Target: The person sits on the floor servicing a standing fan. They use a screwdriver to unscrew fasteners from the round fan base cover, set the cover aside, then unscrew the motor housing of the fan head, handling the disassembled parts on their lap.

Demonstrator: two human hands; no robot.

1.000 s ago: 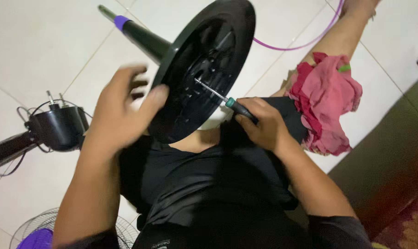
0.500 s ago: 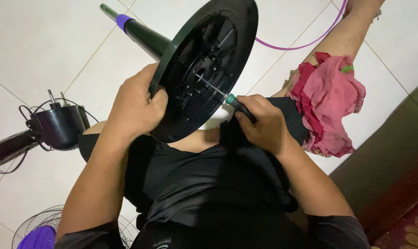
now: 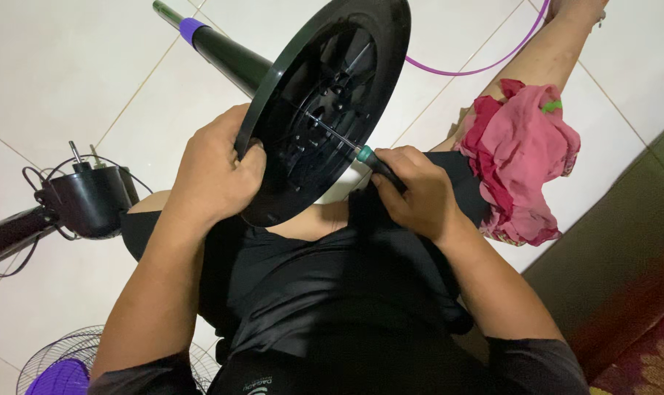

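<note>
A view from above onto a person seated on a pale tiled floor [image 3: 68, 66], legs stretched out, working on a stand fan that has been taken apart.

The round black fan base [image 3: 324, 110] rests tilted against the person's lap near the middle of the scene, its ribbed underside facing up toward the camera. A dark pole with a purple collar [image 3: 215, 47] runs from it toward the far left.

The left hand [image 3: 215, 172] is closed around the near left rim of the base, fingers curled over the edge, steadying it. The right hand [image 3: 416, 194] is wrapped tight around the green-and-black handle of a screwdriver [image 3: 346, 143]; its thin shaft points into the centre of the underside, where the tip meets the hub. Whether a screw sits under the tip is too small to tell.

Judging by this, the work on the hub fastening is under way rather than finished: pole and base are joined, and the tool is engaged.

The black motor housing [image 3: 90, 201] lies at the left with loose wires. A wire guard with purple blades [image 3: 57, 369] sits at the near left corner. A pink cloth [image 3: 526, 164] drapes over the right leg, and a purple cord [image 3: 478, 66] trails on the far floor.
</note>
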